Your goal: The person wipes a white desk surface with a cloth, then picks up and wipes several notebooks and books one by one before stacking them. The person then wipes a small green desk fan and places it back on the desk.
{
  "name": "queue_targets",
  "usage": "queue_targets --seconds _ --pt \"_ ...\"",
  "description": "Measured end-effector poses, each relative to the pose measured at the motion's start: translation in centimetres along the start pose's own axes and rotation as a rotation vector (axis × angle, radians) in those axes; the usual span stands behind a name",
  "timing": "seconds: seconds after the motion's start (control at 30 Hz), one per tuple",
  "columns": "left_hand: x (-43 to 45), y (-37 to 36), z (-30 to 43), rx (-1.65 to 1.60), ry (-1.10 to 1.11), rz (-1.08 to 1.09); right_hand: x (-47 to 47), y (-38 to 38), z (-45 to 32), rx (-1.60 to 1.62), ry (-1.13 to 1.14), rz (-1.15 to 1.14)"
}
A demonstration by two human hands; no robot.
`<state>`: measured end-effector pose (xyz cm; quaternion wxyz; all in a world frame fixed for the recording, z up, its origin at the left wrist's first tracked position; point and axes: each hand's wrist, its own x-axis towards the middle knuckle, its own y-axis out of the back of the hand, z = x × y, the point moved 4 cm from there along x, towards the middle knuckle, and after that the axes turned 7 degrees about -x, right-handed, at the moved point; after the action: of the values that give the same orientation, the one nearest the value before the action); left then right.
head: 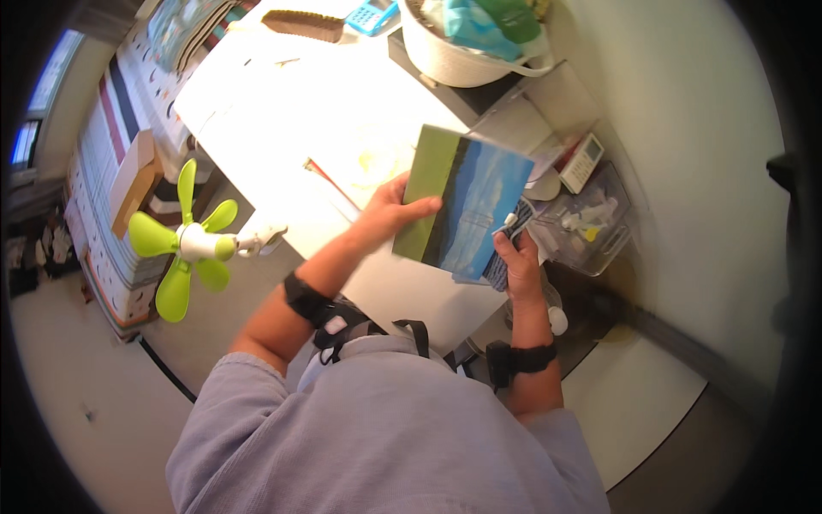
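A thin rectangular booklet or board [475, 205], with a landscape picture of green land, a dark band and blue sky, is held above the white table [379, 283]. My left hand [401, 209] grips its green side, thumb on top and fingers behind. At the opposite lower corner, my right hand [520, 263] is closed on a grey-blue knitted or crocheted piece [496, 273], which lies against the picture's edge. A small white item [510, 220] shows by my right thumb; its kind is unclear. Whether my right fingers also pinch the booklet is hidden.
A green-bladed fan [205, 246] juts out left of the table. At the right stand a clear plastic bin [594, 254] and a white calculator-like device [582, 164]. Farther back are a white basket [449, 64], a brown tray [302, 26] and a blue calculator [371, 16].
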<state>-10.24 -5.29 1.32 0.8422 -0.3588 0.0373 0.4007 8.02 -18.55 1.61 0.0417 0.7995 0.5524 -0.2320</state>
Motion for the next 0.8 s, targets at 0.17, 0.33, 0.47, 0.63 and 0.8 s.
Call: queue_targets --seconds 0.17,0.33,0.47,0.63,0.8 --pt "0.3 -1.1 2.9 0.453 0.214 -0.214 1.8 1.5 -2.3 -0.328 0.099 0.092" --pt "3.2 -1.4 0.7 0.576 -0.052 -0.034 2.5 1.8 -1.3 -0.366 0.204 0.33" --pt "5.1 -2.7 -0.7 0.597 -0.366 0.081 2.4 1.0 -0.7 -0.405 0.131 0.305" --pt "9.4 -5.9 -3.0 0.59 -0.321 0.098 5.8 -0.3 0.4 -0.355 -0.02 0.249" --pt "15.4 -7.6 -4.5 0.533 -0.488 0.24 9.4 1.2 3.0 -0.053 -0.029 0.267"
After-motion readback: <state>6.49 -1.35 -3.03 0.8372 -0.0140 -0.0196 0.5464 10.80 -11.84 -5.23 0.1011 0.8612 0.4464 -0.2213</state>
